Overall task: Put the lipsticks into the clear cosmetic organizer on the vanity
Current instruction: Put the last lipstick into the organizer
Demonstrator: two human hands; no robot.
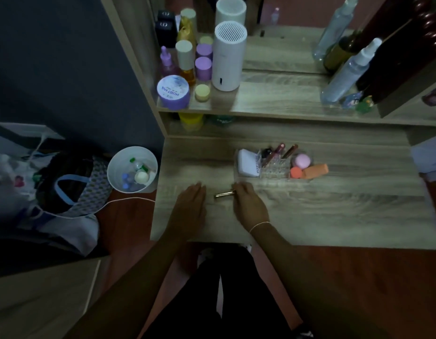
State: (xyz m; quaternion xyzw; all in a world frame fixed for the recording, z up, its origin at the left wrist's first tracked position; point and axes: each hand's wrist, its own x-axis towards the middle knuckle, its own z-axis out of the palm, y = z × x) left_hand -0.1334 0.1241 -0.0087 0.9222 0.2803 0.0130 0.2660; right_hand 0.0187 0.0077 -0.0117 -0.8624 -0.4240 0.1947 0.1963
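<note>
We're down on the vanity (334, 211) with one gold lipstick (225, 194) lying flat on the wood, lengthwise between our two hands. Our right hand (248, 204) is on it at its right end, fingers curled loosely over that tip; whether they've actually closed around the tube we can't tell from here. Our left hand (191, 204) lies flat and spread on the tabletop just left of the tube, holding nothing.

Just beyond, the clear cosmetic organizer (273, 171) sits toward the back of the tabletop. Two slim tubes (283, 152) with reddish caps already lean in its slotted middle section, with a dark round cap beside them, so we judge the job is well under way. The gold tube is the only loose one we can see on the table, and that looks like what's left: lift it, carry it the short way over, drop it into a free slot.

A white compact (247, 162) fills the organizer's left compartment; there's print on its edge, too small to read. Pink and orange sponges (307, 167) crowd the right side.

Up on the shelf, the purple jar (173, 90) carries a lid reading "MOIST HYA", seen upside down. Two black boxes (166, 24) at the back show a small logo we can't make out.
</note>
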